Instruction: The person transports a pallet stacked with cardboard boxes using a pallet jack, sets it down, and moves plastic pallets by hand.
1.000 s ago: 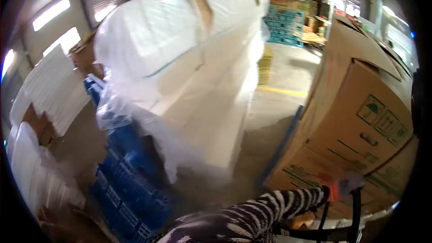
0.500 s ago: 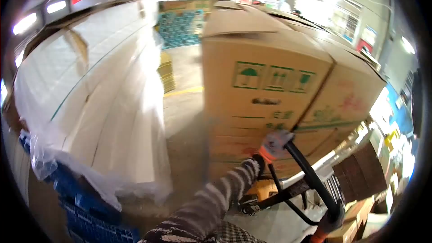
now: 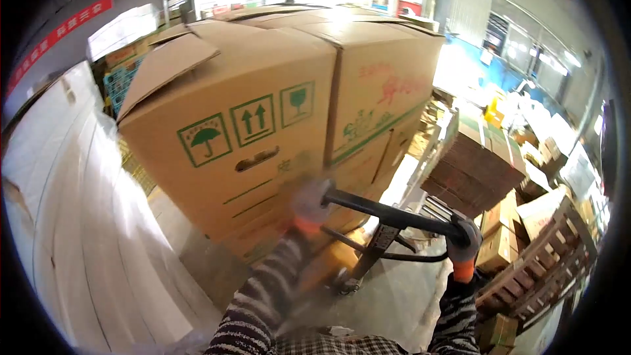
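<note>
Gloved in grey with an orange cuff, my left hand (image 3: 310, 205) is closed around the left end of the black pallet jack handle (image 3: 394, 213); motion blurs its fingers. My right hand (image 3: 465, 242), in a similar glove, wraps the right end of that handle. Below the handle, the orange base of the jack shows partly. Just ahead stands a stack of large cardboard boxes (image 3: 263, 171) with green umbrella, arrow and glass marks. The front box has a slotted hand hole, and a top flap sticks out on the left. The jack's forks are hidden.
A tall load in white plastic wrap (image 3: 98, 236) stands close on the left. To the right are a brown stack of flat cardboard (image 3: 470, 174), a leaning wooden pallet (image 3: 542, 266) and several cartons. Posts and a blue-based wall lie farther back.
The view has swung right, so the box stack sits farther left in the picture and looks tilted. My right hand and the pallet on the right now show more fully. Both hands remain on the handle.
</note>
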`<state>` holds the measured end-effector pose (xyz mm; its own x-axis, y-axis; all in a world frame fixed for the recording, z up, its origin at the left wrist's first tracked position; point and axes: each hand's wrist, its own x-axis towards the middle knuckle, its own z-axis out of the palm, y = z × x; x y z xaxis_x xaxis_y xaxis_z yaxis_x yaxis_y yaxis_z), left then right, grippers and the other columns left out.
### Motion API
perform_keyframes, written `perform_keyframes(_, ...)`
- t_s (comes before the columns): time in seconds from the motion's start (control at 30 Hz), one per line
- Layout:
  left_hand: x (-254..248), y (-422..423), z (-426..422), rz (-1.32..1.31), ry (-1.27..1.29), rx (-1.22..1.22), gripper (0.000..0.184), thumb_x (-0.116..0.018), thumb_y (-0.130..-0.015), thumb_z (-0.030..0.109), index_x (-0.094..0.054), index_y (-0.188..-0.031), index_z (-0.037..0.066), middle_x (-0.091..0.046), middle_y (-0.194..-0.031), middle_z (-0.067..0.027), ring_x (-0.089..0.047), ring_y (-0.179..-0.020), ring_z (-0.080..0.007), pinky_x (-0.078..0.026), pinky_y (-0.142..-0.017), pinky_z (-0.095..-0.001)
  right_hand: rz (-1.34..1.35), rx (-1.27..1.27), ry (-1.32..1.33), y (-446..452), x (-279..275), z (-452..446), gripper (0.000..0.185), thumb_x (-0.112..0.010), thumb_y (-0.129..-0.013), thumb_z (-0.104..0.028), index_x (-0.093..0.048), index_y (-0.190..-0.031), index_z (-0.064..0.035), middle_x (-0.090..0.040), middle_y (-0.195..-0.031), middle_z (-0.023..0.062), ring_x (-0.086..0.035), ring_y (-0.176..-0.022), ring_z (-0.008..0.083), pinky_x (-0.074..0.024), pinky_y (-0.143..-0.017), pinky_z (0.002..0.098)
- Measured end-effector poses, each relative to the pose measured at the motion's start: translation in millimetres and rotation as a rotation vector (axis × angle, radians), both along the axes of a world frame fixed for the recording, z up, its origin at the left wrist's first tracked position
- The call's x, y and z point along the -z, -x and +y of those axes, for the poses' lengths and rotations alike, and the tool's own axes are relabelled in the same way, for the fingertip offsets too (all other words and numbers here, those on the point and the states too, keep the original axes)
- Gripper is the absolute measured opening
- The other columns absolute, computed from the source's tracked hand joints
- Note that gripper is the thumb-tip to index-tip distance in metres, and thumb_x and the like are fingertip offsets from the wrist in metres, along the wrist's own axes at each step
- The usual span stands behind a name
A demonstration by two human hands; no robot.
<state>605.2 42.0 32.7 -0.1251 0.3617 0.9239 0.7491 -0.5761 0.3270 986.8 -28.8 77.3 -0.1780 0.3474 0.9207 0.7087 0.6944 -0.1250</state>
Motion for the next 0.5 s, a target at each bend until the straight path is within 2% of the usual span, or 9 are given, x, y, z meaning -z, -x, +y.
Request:
perform_keyframes(0.07, -8, 0, 2, 0.149, 0.031, -0.069, 0.051, -0.077, -0.059, 0.021, -0.064, -0.107, 0.014, -0.066, -0.092, -0.0099, -0.065, -0.083, -0.0311, -0.053, -0.073, -0.0404, 0.005, 0.009, 0.066, -12, 2, 16, 0.032, -0.075, -0.067, -0.006, -0.063, -0.096, -0.0045, -0.07, -0.093, 0.0155, -0.066, -0.079, 0.0327, -0.0517, -0.071, 0.0386)
perform_keyframes(0.13, -4, -2, 13, 0.127, -0.016, 0.001, 0.048, -0.075, -0.062, 0.018, -0.063, -0.109, 0.011, -0.065, -0.097, -0.0116, -0.064, -0.083, -0.0321, -0.052, -0.074, -0.0418, -0.037, 0.084, 0.029, -21, 0, 35, 0.036, -0.071, -0.06, -0.003, -0.065, -0.095, -0.005, -0.069, -0.091, 0.0137, -0.064, -0.08, 0.0323, -0.0509, -0.07, 0.0392)
perform_keyframes(0.2, -5, -4, 11, 0.237, 0.318, 0.117, 0.045, -0.073, -0.068, 0.016, -0.062, -0.11, 0.007, -0.064, -0.101, -0.014, -0.063, -0.085, -0.0337, -0.051, -0.078, -0.0432, -0.097, 0.17, -0.076, -38, 7, 61, 0.031, -0.07, -0.063, -0.004, -0.065, -0.094, -0.0048, -0.067, -0.088, 0.0131, -0.063, -0.078, 0.032, -0.0503, -0.071, 0.039)
perform_keyframes(0.27, -17, -15, 0, 0.179, 0.224, 0.054, 0.041, -0.071, -0.071, 0.015, -0.062, -0.11, 0.005, -0.064, -0.101, -0.015, -0.062, -0.088, -0.034, -0.049, -0.082, -0.0436, -0.033, 0.091, -0.04, -37, 1, 85, 0.028, -0.069, -0.065, -0.007, -0.065, -0.093, -0.0047, -0.065, -0.085, 0.0126, -0.063, -0.08, 0.032, -0.0498, -0.072, 0.0393)
perform_keyframes(0.33, -35, -14, -3, 0.253, 0.315, 0.115, 0.049, -0.069, -0.076, 0.023, -0.061, -0.121, 0.008, -0.065, -0.103, -0.0106, -0.062, -0.091, -0.03, -0.048, -0.086, -0.0415, -0.047, 0.122, -0.064, -34, -5, 106, 0.027, -0.07, -0.066, -0.009, -0.065, -0.092, -0.005, -0.065, -0.086, 0.0126, -0.062, -0.079, 0.0323, -0.0492, -0.073, 0.0392)
perform_keyframes(0.4, -18, -20, 16, 0.193, 0.047, 0.103, 0.051, -0.069, -0.076, 0.021, -0.058, -0.124, 0.008, -0.064, -0.103, -0.0092, -0.061, -0.09, -0.0285, -0.048, -0.085, -0.0399, -0.114, 0.124, -0.059, -38, -8, 128, 0.029, -0.069, -0.068, -0.013, -0.062, -0.094, -0.0047, -0.063, -0.089, 0.0132, -0.06, -0.084, 0.0339, -0.0477, -0.076, 0.0415)
perform_keyframes(0.5, -1, -30, 33, 0.142, 0.023, 0.056, 0.049, -0.068, -0.075, 0.017, -0.059, -0.122, 0.008, -0.063, -0.103, -0.0079, -0.061, -0.089, -0.0283, -0.049, -0.08, -0.0405, -0.174, 0.106, -0.192, -45, -8, 164, 0.036, -0.075, -0.068, -0.015, -0.063, -0.101, -0.0039, -0.063, -0.094, 0.0133, -0.06, -0.087, 0.0343, -0.0483, -0.08, 0.0416)
